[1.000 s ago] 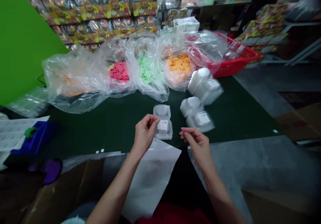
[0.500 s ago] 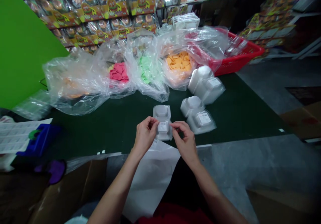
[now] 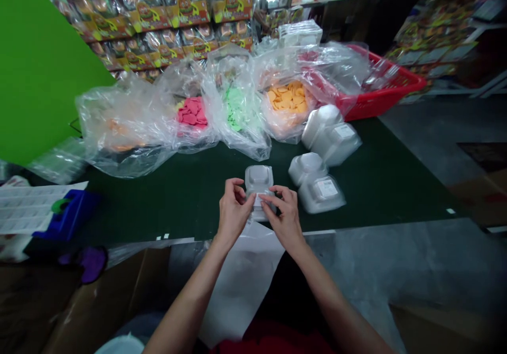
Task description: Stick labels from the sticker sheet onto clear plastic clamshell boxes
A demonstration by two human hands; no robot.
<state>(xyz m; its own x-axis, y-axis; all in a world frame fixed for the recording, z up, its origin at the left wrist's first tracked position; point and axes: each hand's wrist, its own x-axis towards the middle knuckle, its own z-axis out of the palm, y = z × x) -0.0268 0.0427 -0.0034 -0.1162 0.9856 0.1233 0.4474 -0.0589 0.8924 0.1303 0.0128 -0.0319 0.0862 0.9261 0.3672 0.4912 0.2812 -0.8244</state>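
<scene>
A clear plastic clamshell container [image 3: 259,174] lies opened out on the dark green table in front of me. A white printed label [image 3: 257,199] sits on its nearer half, partly covered by my fingers. My left hand [image 3: 233,211] is at the container's left side, its thumb reaching onto the label and its fingers curled but apart from the thumb. From the right, my right hand [image 3: 285,214] touches the label with thumb and fingertips, which are spread apart. Just to the right, another stack of clamshells [image 3: 321,190] bears a similar label.
Farther back stand more stacked clamshells [image 3: 335,140] and a red basket [image 3: 380,100]. Plastic bags hold pink pieces [image 3: 192,113], green pieces [image 3: 234,108] and orange pieces [image 3: 289,98]. A blue holder [image 3: 65,216] with label sheets [image 3: 27,208] is at left.
Both hands have moved inward over the label, the thumbs now resting on it. Before, the left fingers pinched at its left edge and the right fingers were at the container's right edge.
</scene>
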